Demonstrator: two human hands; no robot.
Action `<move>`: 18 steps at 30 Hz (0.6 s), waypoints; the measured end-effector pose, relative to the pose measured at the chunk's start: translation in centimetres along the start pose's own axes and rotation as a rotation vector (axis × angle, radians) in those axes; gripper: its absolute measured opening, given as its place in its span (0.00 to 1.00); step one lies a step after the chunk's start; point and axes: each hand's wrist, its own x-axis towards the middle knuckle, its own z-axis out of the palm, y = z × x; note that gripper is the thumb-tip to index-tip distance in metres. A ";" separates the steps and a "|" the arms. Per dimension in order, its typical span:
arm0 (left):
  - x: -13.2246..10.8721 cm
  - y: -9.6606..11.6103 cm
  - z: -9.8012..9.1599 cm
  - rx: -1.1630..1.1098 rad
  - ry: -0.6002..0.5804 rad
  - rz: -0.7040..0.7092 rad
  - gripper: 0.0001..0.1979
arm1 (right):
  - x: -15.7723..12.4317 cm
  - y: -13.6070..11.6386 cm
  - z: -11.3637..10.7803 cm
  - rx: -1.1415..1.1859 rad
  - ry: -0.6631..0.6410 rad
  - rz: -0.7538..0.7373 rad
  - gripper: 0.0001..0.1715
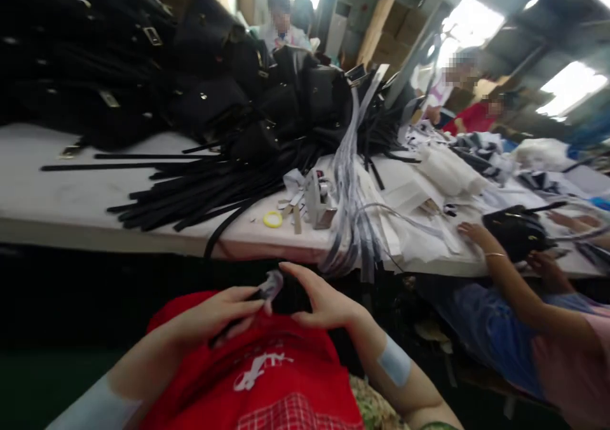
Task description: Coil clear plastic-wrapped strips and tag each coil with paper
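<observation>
My left hand (231, 309) is closed around a dark, narrow piece over my red apron (305, 347). A crumpled strip of greyish, see-through film (272, 284) sticks up at its fingertips. My right hand (324, 300) curves around a black piece (290, 295) from the other side, thumb below and fingers above. Both hands are close together in front of the table edge. The black piece looks like part of a strap or a small bag, but its full shape is hidden by my fingers and the dark background.
Black bags (210, 100) with metal buckles are heaped on the white table (28, 182). Black straps (190, 188), a yellow ring (273, 219), a tape dispenser (320, 198) and clear strips (350, 163) lie nearer. At right, a co-worker's hands touch a black bag (517, 230); other people stand behind.
</observation>
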 end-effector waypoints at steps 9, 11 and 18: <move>-2.2 -1.9 -2.0 -0.084 -0.033 -0.093 0.23 | 2.9 3.8 5.4 -0.518 0.077 0.011 0.22; -3.1 -2.5 -2.8 -0.087 -0.030 -0.138 0.24 | 2.8 4.2 5.3 -0.620 0.041 -0.027 0.26; -2.8 -3.1 -2.8 -0.108 0.034 -0.165 0.24 | 3.5 2.9 6.5 -0.691 -0.031 -0.139 0.33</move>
